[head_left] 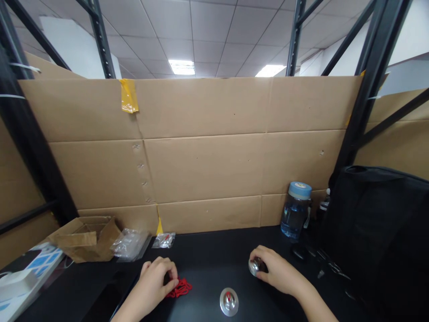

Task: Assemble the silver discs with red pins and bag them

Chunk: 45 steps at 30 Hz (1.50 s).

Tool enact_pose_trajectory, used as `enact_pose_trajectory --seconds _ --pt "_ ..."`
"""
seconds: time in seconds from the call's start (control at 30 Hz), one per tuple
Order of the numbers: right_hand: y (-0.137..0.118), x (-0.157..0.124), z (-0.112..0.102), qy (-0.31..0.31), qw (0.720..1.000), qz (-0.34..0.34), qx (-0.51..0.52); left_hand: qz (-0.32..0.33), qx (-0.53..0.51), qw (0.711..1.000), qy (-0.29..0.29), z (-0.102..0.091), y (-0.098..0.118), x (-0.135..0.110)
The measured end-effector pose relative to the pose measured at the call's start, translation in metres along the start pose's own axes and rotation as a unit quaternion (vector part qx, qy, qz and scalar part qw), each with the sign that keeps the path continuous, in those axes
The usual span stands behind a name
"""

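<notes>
"What are your hands doing?"

"My right hand (276,268) is closed around a shiny, round silver metal piece (254,267), thumb below and fingers curled over the top. My left hand (157,279) is half curled, thumb and fingers at a loose bundle of bright red cord (181,288). I can't tell whether I'm pinching a strand or only touching it."

"And between them?"

"A domed silver metal disc (229,302) with a flat rim and a bit of red at its middle. It lies on the black tabletop (201,268), nearer to me than either hand's fingers, with the cord off to its left."

"What else is on there?"

"At the back left, an open brown cardboard box (83,243), a crumpled clear plastic bag (130,245) just beside it, then a small clear packet (164,240) with something silver and red inside. On the right, a clear bottle with a blue lid (295,214), and a big black fabric bag (382,232)."

"And the room?"

"A brown cardboard wall (208,165) faces me, between dark metal posts (372,76). Above it I see a white tiled ceiling (211,22) with two lit panels (182,67)."
</notes>
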State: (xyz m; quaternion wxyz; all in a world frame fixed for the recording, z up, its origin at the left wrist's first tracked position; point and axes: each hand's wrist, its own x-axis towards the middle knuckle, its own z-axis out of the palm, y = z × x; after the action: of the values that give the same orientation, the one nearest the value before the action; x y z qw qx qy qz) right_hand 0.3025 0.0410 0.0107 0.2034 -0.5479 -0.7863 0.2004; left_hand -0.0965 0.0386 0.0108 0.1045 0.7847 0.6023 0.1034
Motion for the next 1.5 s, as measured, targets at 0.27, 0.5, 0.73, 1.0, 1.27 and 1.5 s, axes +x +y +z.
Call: enact_pose_trajectory --seconds 0.27,0.5,0.73,1.0,1.27,1.5 --pt "0.005 0.002 0.000 -0.018 1.000 0.001 -0.005 0.014 -0.013 1.000 -0.008 0.011 -0.012 0.003" --pt "0.005 0.003 -0.003 -0.012 1.000 -0.003 0.007 0.028 -0.038 0.999 -0.006 0.012 -0.009 0.003" --pt "-0.003 0.002 -0.007 0.010 0.999 -0.029 0.030 0.056 -0.066 0.996 0.001 0.004 -0.007 0.002" --pt "-0.013 0.001 -0.006 0.000 0.998 -0.043 0.047 0.091 -0.126 0.988 -0.007 -0.010 0.001 -0.002" --pt "-0.017 -0.001 -0.004 -0.002 0.997 -0.045 0.056 0.067 -0.127 0.990 0.008 -0.007 0.003 -0.006" --pt "-0.016 0.000 -0.002 -0.004 0.997 -0.052 0.060 0.119 -0.139 0.983 0.019 -0.012 0.011 -0.007"
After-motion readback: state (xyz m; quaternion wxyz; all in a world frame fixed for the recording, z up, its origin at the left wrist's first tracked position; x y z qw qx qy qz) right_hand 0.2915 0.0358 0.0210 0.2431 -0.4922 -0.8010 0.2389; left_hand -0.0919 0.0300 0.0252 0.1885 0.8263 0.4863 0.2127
